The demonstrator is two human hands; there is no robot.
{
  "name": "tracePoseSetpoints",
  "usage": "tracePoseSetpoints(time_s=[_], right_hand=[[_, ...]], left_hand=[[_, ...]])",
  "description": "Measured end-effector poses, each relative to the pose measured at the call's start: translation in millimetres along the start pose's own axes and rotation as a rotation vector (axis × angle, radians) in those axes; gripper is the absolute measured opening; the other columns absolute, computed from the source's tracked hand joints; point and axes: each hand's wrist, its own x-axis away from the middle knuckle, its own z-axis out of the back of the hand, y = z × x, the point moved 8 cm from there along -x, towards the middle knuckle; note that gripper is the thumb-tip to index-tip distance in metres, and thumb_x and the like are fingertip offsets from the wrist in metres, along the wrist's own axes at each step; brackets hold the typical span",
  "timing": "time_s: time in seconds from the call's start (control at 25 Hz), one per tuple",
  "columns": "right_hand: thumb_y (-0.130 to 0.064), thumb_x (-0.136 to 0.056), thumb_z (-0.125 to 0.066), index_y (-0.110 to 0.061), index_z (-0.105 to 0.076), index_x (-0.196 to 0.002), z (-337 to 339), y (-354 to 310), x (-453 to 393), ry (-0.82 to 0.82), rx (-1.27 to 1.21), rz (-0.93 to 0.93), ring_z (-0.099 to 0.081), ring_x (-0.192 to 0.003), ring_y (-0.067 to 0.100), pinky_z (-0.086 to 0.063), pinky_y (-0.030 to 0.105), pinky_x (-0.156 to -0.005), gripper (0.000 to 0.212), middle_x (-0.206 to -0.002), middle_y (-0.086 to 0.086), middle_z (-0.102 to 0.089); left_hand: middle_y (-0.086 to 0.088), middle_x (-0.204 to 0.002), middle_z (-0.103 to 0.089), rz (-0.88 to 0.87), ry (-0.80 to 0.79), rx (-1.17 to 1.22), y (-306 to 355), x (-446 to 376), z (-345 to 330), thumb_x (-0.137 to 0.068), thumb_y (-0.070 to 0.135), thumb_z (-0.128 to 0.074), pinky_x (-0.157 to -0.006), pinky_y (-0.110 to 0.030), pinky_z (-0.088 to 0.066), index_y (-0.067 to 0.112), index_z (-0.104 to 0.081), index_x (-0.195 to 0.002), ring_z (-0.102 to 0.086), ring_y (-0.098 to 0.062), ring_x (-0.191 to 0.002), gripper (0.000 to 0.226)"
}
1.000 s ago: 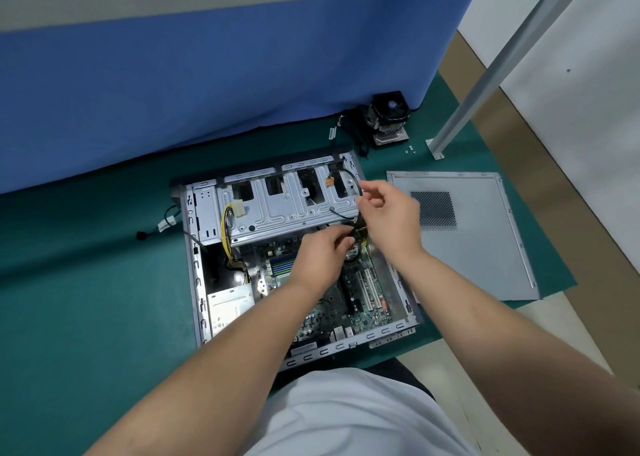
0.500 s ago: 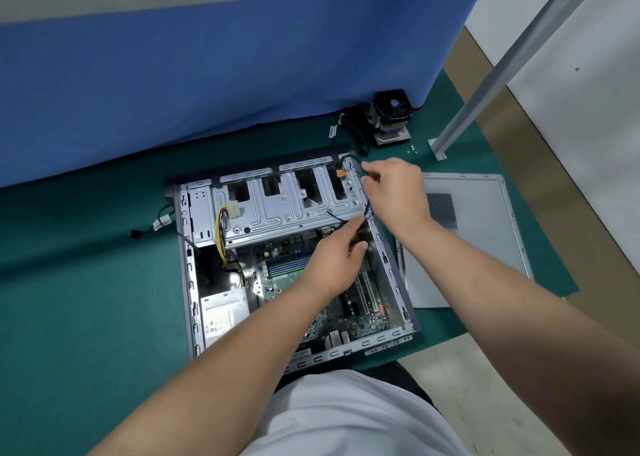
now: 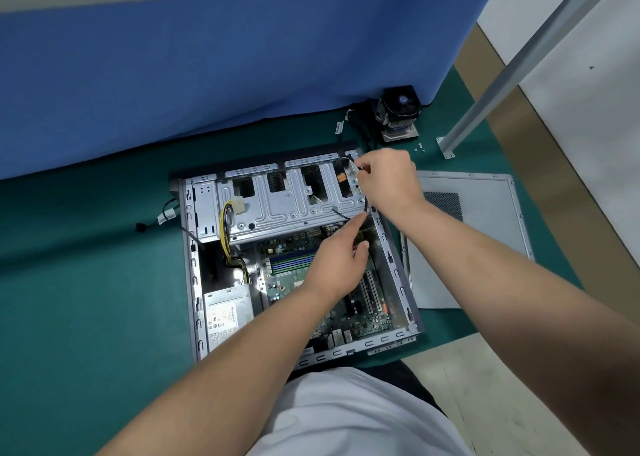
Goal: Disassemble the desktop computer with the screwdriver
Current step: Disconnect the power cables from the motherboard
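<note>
An open desktop case [image 3: 194, 282] lies flat on the green mat, its motherboard [image 3: 287, 275] and silver drive cage [image 3: 277, 209] exposed. At the cage's far right corner my right hand [image 3: 388, 181] pinches a thin black cable [image 3: 346, 159]. My left hand [image 3: 337, 254] hovers over the motherboard with its forefinger stretched out to the same cable's lower run [image 3: 346, 217]. A grey power supply [image 3: 225, 313] fills the case's near left corner. No screwdriver is in view.
The removed side panel [image 3: 485, 220] lies to the right of the case. A CPU cooler with fan [image 3: 398, 112] and a few small screws [image 3: 419, 147] sit at the back right by a metal post [image 3: 485, 109]. A blue partition [image 3: 207, 74] walls the back. Loose cables [image 3: 162, 218] trail left.
My right hand has moved up and away along the case's right edge, drawing the black cable with it. My left hand has straightened its forefinger toward the cable.
</note>
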Motion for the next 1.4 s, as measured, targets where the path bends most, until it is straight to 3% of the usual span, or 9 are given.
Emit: tracePoseSetpoints(time_s=[0.08,0.24,0.36,0.56,0.68,0.84,1.04,1.28,1.4], right_hand=[[0.001,-0.085,-0.052,-0.011,-0.043,-0.055,-1,4,0,-0.005,0.003,-0.017,-0.039,-0.063,0.028,-0.045,0.033,-0.058,0.033,-0.057,0.003,-0.04],[0.005,-0.084,-0.053,-0.016,-0.044,-0.053,-8,5,-8,-0.034,0.071,-0.065,-0.048,-0.067,0.031,-0.042,0.029,-0.057,0.038,-0.065,0.006,-0.048],[0.0,-0.089,-0.057,-0.013,-0.075,-0.085,-17,2,-22,-0.069,0.13,-0.076,-0.066,-0.086,0.035,-0.059,0.036,-0.072,0.023,-0.089,0.012,-0.068],[0.0,-0.089,-0.06,-0.013,-0.076,-0.1,-33,6,-41,-0.118,0.184,-0.096,-0.067,-0.097,0.039,-0.059,0.038,-0.08,0.023,-0.101,0.015,-0.07],[-0.001,-0.089,-0.06,-0.015,-0.075,-0.098,-40,11,-46,-0.135,0.169,-0.097,-0.067,-0.098,0.039,-0.057,0.037,-0.08,0.022,-0.102,0.015,-0.069],[-0.017,-0.092,-0.068,-0.017,-0.075,-0.103,-44,24,-34,-0.094,0.015,-0.066,-0.066,-0.099,0.03,-0.054,0.035,-0.086,0.014,-0.11,0.011,-0.067],[-0.026,-0.09,-0.073,-0.01,-0.06,-0.122,-51,54,-5,-0.049,-0.116,-0.144,-0.059,-0.108,0.031,-0.049,0.039,-0.095,0.039,-0.122,0.014,-0.057],[-0.029,-0.086,-0.066,-0.01,-0.058,-0.093,-49,48,-9,-0.098,0.079,-0.216,-0.063,-0.087,0.037,-0.047,0.035,-0.066,0.022,-0.096,0.015,-0.068],[-0.019,-0.089,-0.061,-0.005,-0.059,-0.106,-51,33,-12,-0.103,0.272,-0.137,-0.067,-0.097,0.042,-0.039,0.035,-0.065,0.022,-0.104,0.019,-0.069]], left_hand=[[0.002,-0.158,-0.044,-0.014,-0.004,0.011,-1,0,-1,-0.106,0.028,-0.048,-0.108,-0.018,-0.033,0.036,-0.029,-0.159,-0.05,-0.008,-0.135,0.057],[0.006,-0.165,-0.033,-0.051,-0.004,0.017,4,0,-4,-0.106,0.022,-0.048,-0.123,-0.033,-0.03,0.029,-0.034,-0.159,-0.031,-0.01,-0.15,0.056],[0.01,-0.17,-0.017,-0.105,-0.039,-0.077,9,0,-7,-0.105,0.021,-0.047,-0.126,-0.036,-0.024,0.03,-0.029,-0.161,-0.023,-0.017,-0.153,0.059],[0.015,-0.171,0.005,-0.114,-0.027,-0.564,10,-3,-2,-0.103,0.035,-0.045,-0.108,-0.043,-0.037,0.028,-0.01,-0.164,-0.03,-0.028,-0.129,0.071],[0.014,-0.17,0.014,-0.14,-0.02,-0.824,10,-10,2,-0.105,0.04,-0.039,-0.112,-0.048,-0.023,0.027,0.002,-0.164,-0.015,-0.035,-0.143,0.073],[0.012,-0.171,0.01,-0.175,0.0,-0.972,6,-13,6,-0.107,0.043,-0.031,-0.12,-0.053,-0.007,0.027,0.009,-0.163,0.0,-0.034,-0.156,0.071],[0.01,-0.171,0.01,-0.167,-0.015,-0.984,0,-17,2,-0.105,0.049,-0.032,-0.123,-0.054,-0.001,0.027,0.012,-0.163,0.007,-0.033,-0.157,0.076],[0.012,-0.171,0.009,-0.255,-0.084,-0.971,-7,-21,9,-0.103,0.05,-0.037,-0.125,-0.048,-0.007,0.03,0.01,-0.163,0.001,-0.026,-0.158,0.078],[0.009,-0.171,0.007,-0.283,-0.068,-0.939,-13,-12,18,-0.103,0.042,-0.042,-0.127,-0.045,-0.005,0.029,0.007,-0.163,0.002,-0.021,-0.158,0.079]])
